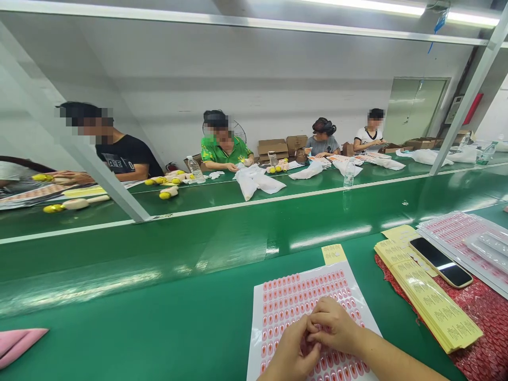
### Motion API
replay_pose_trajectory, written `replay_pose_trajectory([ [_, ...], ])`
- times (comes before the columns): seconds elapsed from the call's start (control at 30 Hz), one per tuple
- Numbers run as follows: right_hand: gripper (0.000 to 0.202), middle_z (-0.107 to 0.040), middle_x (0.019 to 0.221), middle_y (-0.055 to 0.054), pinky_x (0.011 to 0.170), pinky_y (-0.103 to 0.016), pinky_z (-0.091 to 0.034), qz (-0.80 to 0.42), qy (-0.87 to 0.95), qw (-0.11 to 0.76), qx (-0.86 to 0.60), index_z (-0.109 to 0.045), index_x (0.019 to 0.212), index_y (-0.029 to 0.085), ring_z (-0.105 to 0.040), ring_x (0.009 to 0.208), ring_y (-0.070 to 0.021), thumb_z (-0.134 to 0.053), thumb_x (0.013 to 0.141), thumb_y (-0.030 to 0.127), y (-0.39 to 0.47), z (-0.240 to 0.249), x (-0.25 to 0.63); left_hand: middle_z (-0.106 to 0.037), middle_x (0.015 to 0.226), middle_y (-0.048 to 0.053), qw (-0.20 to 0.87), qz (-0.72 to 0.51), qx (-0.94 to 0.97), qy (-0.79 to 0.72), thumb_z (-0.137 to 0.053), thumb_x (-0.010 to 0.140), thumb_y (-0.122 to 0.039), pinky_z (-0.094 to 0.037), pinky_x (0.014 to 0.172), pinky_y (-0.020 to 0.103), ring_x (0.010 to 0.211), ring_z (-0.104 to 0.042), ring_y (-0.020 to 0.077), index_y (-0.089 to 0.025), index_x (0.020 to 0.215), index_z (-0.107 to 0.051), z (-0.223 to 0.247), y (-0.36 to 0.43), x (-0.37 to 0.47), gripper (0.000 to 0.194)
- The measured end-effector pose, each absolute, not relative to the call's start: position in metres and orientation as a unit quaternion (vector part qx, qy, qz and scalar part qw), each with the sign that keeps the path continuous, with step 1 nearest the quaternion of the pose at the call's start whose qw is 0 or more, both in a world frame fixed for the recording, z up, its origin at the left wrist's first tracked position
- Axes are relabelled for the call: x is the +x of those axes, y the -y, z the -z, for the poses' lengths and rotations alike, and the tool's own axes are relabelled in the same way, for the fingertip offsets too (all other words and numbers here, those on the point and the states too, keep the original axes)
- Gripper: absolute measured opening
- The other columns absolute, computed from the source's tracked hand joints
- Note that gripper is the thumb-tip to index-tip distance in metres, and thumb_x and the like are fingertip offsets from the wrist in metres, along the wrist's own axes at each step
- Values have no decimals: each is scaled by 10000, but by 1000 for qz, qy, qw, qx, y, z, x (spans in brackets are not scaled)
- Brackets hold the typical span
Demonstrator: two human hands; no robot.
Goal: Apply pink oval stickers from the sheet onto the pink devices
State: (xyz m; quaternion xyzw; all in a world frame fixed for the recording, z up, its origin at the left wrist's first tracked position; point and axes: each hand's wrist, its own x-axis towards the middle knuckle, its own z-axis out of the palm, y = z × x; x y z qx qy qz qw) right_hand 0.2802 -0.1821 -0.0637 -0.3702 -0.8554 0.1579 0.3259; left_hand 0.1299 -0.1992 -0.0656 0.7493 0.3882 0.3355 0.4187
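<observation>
A white sheet (257, 317) covered with rows of small pink oval pieces, each with a reddish-brown mark, lies on the green table. Over its middle, my left hand (291, 349) and my right hand (335, 325) meet, fingers curled and fingertips touching. Whatever they pinch, if anything, is hidden behind the fingers. A gap in the top row of pieces shows bare sheet. A small yellow label piece (334, 254) with printed text rests at the sheet's top edge.
To the right, a stack of yellow printed label sheets (432, 296) and a phone (440, 262) lie on red bubble wrap (476, 323). More pink-patterned sheets (456, 227) lie behind. Something pink (19, 344) is at left. Across a green conveyor (222, 238), several people work among bottles and white bags.
</observation>
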Motion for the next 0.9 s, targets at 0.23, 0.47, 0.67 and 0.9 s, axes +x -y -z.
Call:
replay_pose_trajectory([
  [0.23,350,-545,648,-16,631,-265,-352,-170,867,289,-370,-504,580,183,-467,674,-138,-530,755,485,179,74,279,-528,660,-19,457,-316,736,-385,-474,620,-86,-347,543,196,593,-431,101,-189,650,-392,64,197,130,135],
  [0.47,393,-590,748,-44,690,-287,-394,-227,840,316,-379,-627,819,199,-514,760,-152,-323,874,442,178,73,284,-452,533,-39,406,-292,773,-389,-446,702,-146,-286,477,202,507,-360,89,-173,579,-440,65,193,131,127],
  [0.67,453,-606,754,-54,693,-292,-416,-240,827,339,-378,-641,873,196,-536,761,-154,-269,883,454,178,71,286,-551,600,0,373,-282,791,-394,-451,730,-173,-313,491,205,528,-419,100,-152,656,-554,72,193,131,129],
  [0.9,471,-602,736,-57,680,-292,-418,-239,823,347,-381,-638,845,182,-532,743,-155,-257,883,456,179,67,284,-630,743,31,394,-291,783,-384,-459,736,-170,-378,571,213,638,-509,135,-166,783,-603,64,196,132,151],
])
